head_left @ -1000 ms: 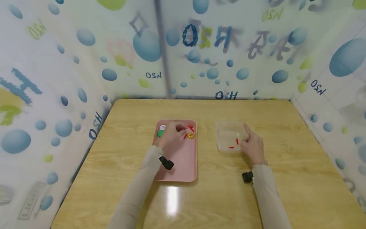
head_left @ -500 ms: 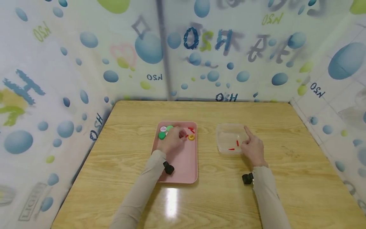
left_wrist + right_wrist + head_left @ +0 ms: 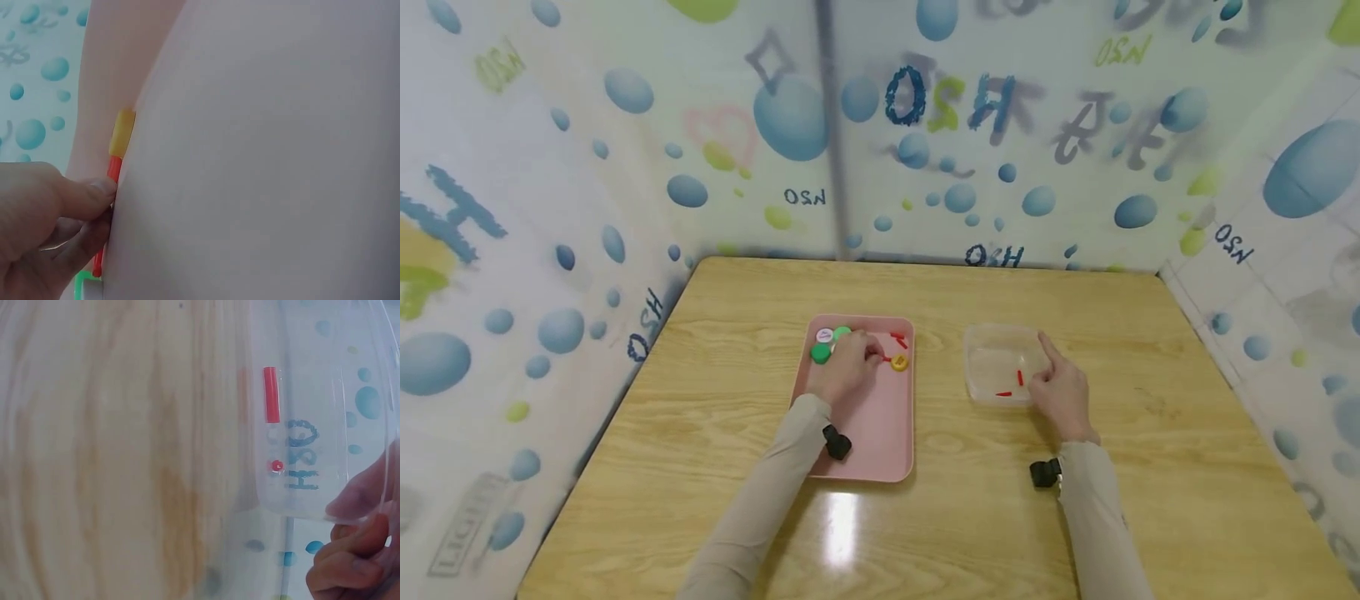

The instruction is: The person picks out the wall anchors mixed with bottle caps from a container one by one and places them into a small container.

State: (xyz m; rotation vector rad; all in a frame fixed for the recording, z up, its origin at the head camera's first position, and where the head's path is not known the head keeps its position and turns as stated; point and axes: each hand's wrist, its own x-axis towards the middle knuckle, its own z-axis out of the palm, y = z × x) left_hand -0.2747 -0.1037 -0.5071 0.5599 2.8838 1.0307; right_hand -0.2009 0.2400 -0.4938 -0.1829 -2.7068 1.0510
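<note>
My left hand is over the upper part of a pink tray, its thumb and fingers pinching a small red stick. Just beyond the fingertips lies a yellow bottle cap. Two more red sticks lie in the tray's far right corner. Green caps and a white cap sit at its far left, partly behind the hand. My right hand grips the right wall of a clear plastic container, index finger stretched along the rim. Inside are two red sticks.
The wooden table carries the tray on the left and the container on the right, with a gap between them. Walls patterned with bubbles stand behind and at both sides.
My left hand has drawn back from the far side of the tray and lowered to a red stick beside the yellow cap, now between its fingers. The right hand stays on the container.
</note>
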